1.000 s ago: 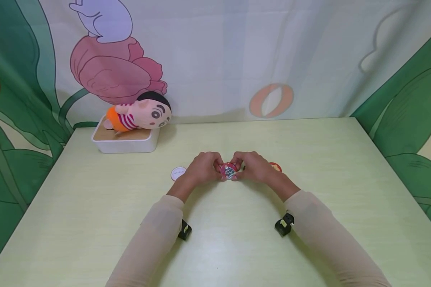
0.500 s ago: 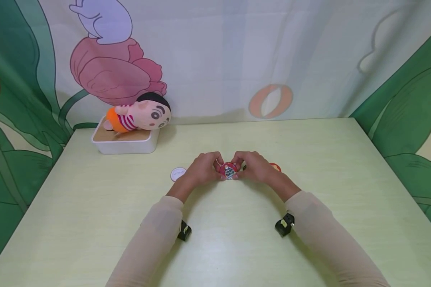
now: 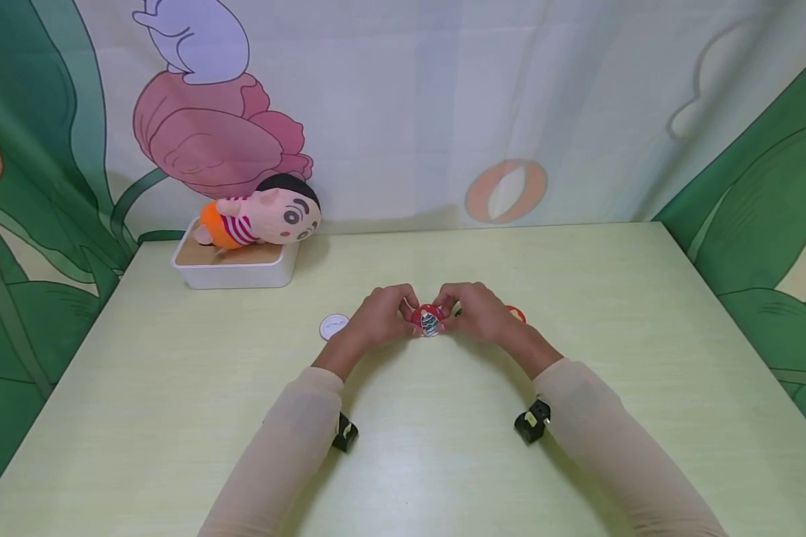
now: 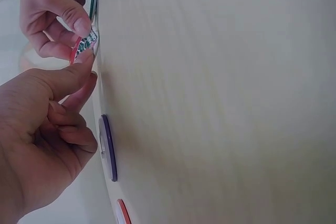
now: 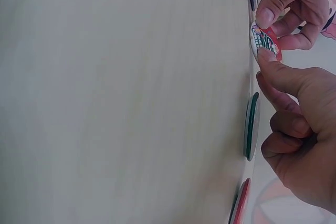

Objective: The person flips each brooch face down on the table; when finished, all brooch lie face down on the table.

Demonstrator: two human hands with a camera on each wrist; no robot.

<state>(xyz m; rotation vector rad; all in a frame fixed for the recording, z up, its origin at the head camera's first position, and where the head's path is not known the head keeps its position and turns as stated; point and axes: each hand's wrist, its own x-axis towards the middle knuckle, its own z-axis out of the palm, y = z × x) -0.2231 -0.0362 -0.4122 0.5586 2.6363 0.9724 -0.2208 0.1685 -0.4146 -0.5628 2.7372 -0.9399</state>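
Observation:
In the head view my left hand (image 3: 383,313) and right hand (image 3: 473,309) meet mid-table around a small round red disc (image 3: 428,321) with a dark green and white print. Thumb and fingers of each hand pinch one side of its rim. The left wrist view has the disc (image 4: 85,45) tilted up on edge near the tabletop, with the left hand (image 4: 47,135) nearer the camera. From the right wrist, the disc's printed face (image 5: 265,40) is partly covered by the thumbs, and the right hand (image 5: 304,124) fills the right side.
A white disc with a purple rim (image 3: 333,326) lies left of the hands. To the right lie a red-and-yellow disc (image 3: 516,313) and a green-rimmed disc (image 5: 252,127). At the back left, a plush doll (image 3: 262,216) lies on a white box (image 3: 242,277).

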